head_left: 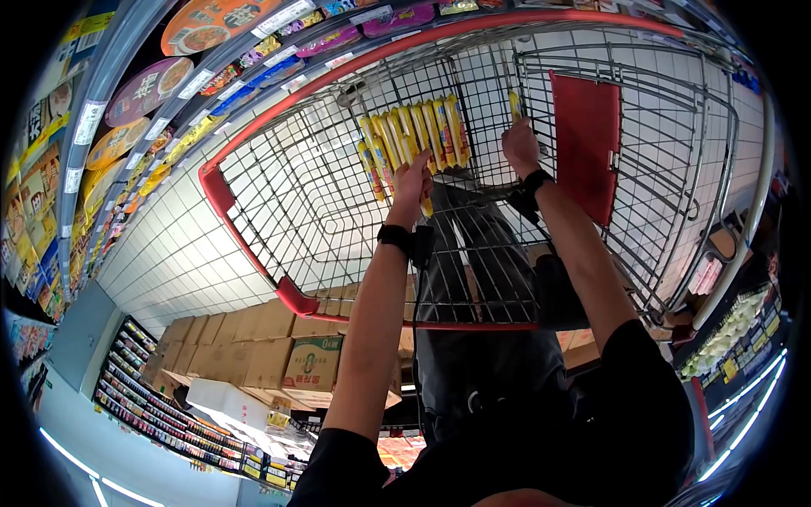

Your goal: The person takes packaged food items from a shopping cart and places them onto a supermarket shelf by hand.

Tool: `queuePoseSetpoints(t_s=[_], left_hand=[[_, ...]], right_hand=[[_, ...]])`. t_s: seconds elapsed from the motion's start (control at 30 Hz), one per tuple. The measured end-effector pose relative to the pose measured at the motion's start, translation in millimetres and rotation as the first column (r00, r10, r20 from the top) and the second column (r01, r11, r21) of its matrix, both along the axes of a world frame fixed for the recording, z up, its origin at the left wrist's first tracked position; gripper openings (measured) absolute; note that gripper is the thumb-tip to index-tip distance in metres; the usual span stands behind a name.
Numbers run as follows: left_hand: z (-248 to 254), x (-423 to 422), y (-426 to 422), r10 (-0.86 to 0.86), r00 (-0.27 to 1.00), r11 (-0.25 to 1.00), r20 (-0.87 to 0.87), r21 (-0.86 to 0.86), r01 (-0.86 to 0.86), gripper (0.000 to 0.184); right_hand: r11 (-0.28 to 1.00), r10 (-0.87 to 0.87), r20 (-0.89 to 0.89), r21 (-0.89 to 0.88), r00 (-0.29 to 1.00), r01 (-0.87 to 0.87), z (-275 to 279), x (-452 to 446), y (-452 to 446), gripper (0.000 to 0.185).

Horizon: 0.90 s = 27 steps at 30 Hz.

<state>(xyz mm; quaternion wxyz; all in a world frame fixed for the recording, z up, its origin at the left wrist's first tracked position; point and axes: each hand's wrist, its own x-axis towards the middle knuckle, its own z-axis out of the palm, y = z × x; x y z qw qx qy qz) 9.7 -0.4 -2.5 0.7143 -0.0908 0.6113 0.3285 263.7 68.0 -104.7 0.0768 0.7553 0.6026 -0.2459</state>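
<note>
Inside the shopping cart [574, 17], a row of several yellow-wrapped sausages [448, 131] lies side by side against the wire mesh. My left hand [410, 180] is at the lower part of this row, its fingers closed around one sausage whose yellow end [427, 206] shows below the hand. To the right, my right hand [521, 147] is closed in a fist on a single yellow-wrapped sausage [514, 105], which sticks up above the fingers. Black straps circle both wrists.
A red panel [585, 145] hangs in the cart right of my right hand. Shelves with packaged noodles [139, 91] run along the upper left. Stacked cardboard boxes [262, 351] stand at the lower left. White floor tiles [194, 245] show around the cart.
</note>
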Motion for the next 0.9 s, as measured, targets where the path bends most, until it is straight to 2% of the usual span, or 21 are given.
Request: queuePoseSetpoints(t_s=[0.03,0.07,0.13,0.23,0.3,0.37,0.5,0.57,0.6,0.63,0.7,0.77,0.83,0.9], left_hand=[[-0.4,0.6,0.3,-0.016,1.0,1.0,-0.004,0.0,0.016,0.039],[-0.7,0.9,0.4,-0.032,0.999,0.999,-0.009,0.0,0.032,0.041],[-1.2,2.2,0.7,-0.03,0.999,1.0,-0.014,-0.001,0.03,0.042],[-2.5,2.7,0.1,-0.032,0.999,0.999,-0.015,-0.005,0.032,0.042],[-3.2,3.5,-0.8,-0.035,0.999,0.999,-0.012,-0.009,0.035,0.042],[-3.4,4.2,-2.1,-0.038,0.999,0.999,-0.017,0.006,0.038,0.042],[-1.8,5.8,0.7,-0.045,0.997,0.999,-0.059,-0.022,0.044,0.041],[-6.8,7.7,-0.2,-0.016,0.996,0.998,-0.093,0.066,0.022,0.034],[-8.8,8.8,0.4,-0.018,0.996,0.998,-0.091,0.065,0.024,0.034],[-10.6,10.0,1.5,-0.006,0.995,0.999,-0.097,0.052,0.011,0.03],[-14.8,11.1,1.0,0.006,0.995,0.999,-0.1,0.04,-0.002,0.028],[-20.5,8.7,-2.1,-0.036,0.996,0.997,-0.083,0.061,0.041,0.03],[-19.2,8.4,-1.6,-0.015,0.998,0.998,-0.053,0.066,0.019,0.032],[-12.5,10.9,1.0,0.005,1.0,0.998,-0.025,0.069,-0.003,0.035]], right_hand=[[0.996,-0.071,-0.015,-0.053,0.997,0.07,5.8,-1.1,3.3,0.027],[0.996,-0.07,-0.017,-0.056,0.997,0.069,11.2,-2.7,6.9,0.027],[1.0,-0.015,0.015,0.0,1.0,0.015,8.1,3.0,9.2,0.02],[0.996,0.079,0.001,0.035,0.997,-0.079,3.6,11.4,11.4,0.019],[0.998,0.054,0.006,-0.013,0.999,-0.054,2.5,14.7,13.0,0.017],[0.985,0.166,-0.038,-0.03,0.985,-0.167,5.8,18.4,12.1,0.022],[0.995,0.079,-0.097,-0.054,0.992,-0.085,21.3,2.6,9.0,0.033],[0.981,0.109,-0.172,-0.138,0.979,-0.133,30.6,-12.1,9.1,0.038],[0.967,0.096,-0.167,-0.218,0.981,-0.132,43.3,-26.7,12.4,0.035],[0.967,0.095,-0.164,-0.218,0.982,-0.13,50.7,-36.0,12.7,0.035],[0.921,-0.105,-0.53,-0.372,0.842,-0.119,66.4,-52.3,11.8,0.035],[0.916,-0.132,-0.65,-0.369,0.748,-0.158,78.9,-70.0,6.5,0.04],[0.906,-0.095,-0.661,-0.368,0.745,-0.211,89.0,-84.9,6.1,0.038],[0.859,-0.125,-0.674,-0.44,0.728,-0.26,101.4,-96.7,3.9,0.038]])
